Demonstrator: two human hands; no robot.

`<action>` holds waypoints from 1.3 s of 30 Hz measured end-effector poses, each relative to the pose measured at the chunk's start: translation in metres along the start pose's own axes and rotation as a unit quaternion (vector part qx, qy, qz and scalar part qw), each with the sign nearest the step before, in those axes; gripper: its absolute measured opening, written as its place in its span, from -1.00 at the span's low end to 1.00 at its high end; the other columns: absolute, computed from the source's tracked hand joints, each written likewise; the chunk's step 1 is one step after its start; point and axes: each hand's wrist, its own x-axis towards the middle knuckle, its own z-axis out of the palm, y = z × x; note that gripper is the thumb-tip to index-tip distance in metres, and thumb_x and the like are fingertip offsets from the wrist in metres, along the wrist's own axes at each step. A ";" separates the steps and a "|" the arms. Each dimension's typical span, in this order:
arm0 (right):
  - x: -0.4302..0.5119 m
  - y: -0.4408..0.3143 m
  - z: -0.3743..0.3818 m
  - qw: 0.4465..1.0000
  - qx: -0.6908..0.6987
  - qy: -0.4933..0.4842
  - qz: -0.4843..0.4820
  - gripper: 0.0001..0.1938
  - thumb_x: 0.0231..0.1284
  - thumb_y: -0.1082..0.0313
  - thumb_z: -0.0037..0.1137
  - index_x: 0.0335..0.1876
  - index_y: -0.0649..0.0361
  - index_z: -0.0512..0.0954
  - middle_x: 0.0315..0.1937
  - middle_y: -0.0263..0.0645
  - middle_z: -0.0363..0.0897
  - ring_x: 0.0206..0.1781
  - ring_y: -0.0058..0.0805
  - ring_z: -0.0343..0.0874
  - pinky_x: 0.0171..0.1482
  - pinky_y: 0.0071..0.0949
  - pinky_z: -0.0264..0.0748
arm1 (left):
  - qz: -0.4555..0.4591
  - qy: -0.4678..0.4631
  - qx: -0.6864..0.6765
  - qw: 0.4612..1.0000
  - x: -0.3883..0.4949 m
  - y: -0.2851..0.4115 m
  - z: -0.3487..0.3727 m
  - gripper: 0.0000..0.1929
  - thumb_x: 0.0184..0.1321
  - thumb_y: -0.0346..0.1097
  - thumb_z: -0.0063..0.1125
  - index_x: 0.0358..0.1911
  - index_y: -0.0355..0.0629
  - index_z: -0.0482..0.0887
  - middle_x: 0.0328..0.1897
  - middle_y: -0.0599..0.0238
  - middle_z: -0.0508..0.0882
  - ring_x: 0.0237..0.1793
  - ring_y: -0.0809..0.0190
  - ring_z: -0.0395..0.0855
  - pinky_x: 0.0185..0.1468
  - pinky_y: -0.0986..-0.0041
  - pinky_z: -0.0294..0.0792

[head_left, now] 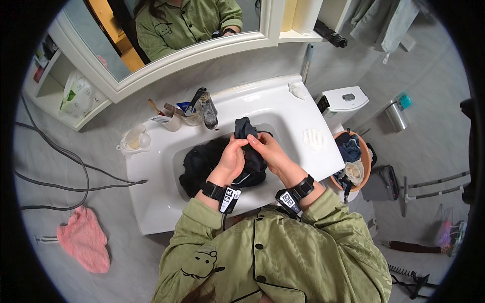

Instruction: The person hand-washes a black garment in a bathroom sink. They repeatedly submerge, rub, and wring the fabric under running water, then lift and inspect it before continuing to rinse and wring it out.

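Note:
Both my left hand (232,158) and my right hand (268,149) pinch a piece of dark cloth (244,128), thumbs close together. The hands are over the white washbasin (151,204). Beneath them a heap of black fabric (202,163) lies in the bowl, with what looks like water around it. Whether the held piece joins the heap is hidden by my hands. Behind the bowl stands the faucet (208,111). Each wrist wears a black band with a printed tag.
A white cup (171,122) and a soap dish (135,142) stand on the left rim. White tissue (297,91) and a white patch (314,139) are on the right. An orange basin (365,161) of clothes, a toilet (343,104), a pink towel (84,240) and cables (87,185) surround the washbasin.

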 end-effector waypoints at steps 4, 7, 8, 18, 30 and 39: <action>0.000 0.018 -0.001 0.986 -0.124 -0.009 -0.110 -0.37 0.16 0.08 0.30 0.17 0.37 0.30 0.02 -0.15 0.45 0.03 -0.48 0.44 0.05 -0.49 0.42 | -0.014 -0.002 -0.034 0.999 0.000 -0.005 -0.006 -0.68 0.31 -0.33 -0.01 0.10 -0.20 0.41 0.04 0.24 0.55 0.07 0.22 0.51 0.20 0.37 0.33; 0.002 0.025 -0.006 0.978 -0.133 0.038 -0.154 -0.57 0.17 0.26 0.29 0.05 0.36 0.43 -0.13 -0.20 0.56 -0.13 -0.55 0.52 -0.10 -0.55 0.47 | 0.024 0.027 0.024 0.999 0.001 -0.009 -0.011 -0.66 0.42 -0.12 -0.07 0.06 -0.23 0.45 0.01 0.20 0.60 0.02 0.21 0.57 0.14 0.35 0.41; 0.002 0.026 -0.010 0.986 -0.097 0.042 -0.125 -0.64 0.18 0.27 0.27 -0.03 0.36 0.48 -0.21 -0.23 0.59 -0.21 -0.58 0.54 -0.15 -0.58 0.48 | 0.036 0.037 0.048 0.997 0.001 -0.009 -0.015 -0.65 0.43 -0.11 -0.10 0.07 -0.24 0.45 0.04 0.17 0.59 0.05 0.17 0.57 0.17 0.30 0.40; -0.005 -0.014 -0.051 0.971 0.134 0.115 -0.164 -0.90 0.33 0.38 0.07 -0.14 0.19 0.50 -0.35 -0.42 0.56 -0.30 -0.68 0.45 -0.19 -0.69 0.40 | 0.165 0.107 0.224 0.955 -0.008 0.020 -0.041 -0.53 0.41 -0.02 -0.07 0.19 -0.23 0.37 0.18 0.11 0.53 0.17 0.19 0.50 0.23 0.29 0.36; -0.027 -0.101 -0.069 0.949 0.073 0.030 -0.306 -0.90 0.34 0.39 0.06 -0.13 0.12 0.42 -0.35 -0.39 0.58 -0.32 -0.69 0.51 -0.20 -0.69 0.43 | -0.042 -0.013 0.195 0.980 -0.038 0.066 -0.046 -0.60 0.17 -0.34 0.18 0.10 -0.18 0.49 -0.08 0.29 0.63 -0.14 0.37 0.58 -0.06 0.49 0.43; -0.037 -0.150 -0.074 0.943 -0.067 -0.006 -0.325 -0.90 0.29 0.41 0.12 -0.21 0.14 0.43 -0.36 -0.49 0.49 -0.28 -0.76 0.37 -0.17 -0.71 0.30 | 0.155 0.133 0.420 0.884 -0.063 0.138 -0.034 -0.78 0.22 -0.24 0.26 -0.40 -0.13 0.46 -0.38 0.32 0.61 -0.37 0.43 0.54 -0.31 0.59 0.43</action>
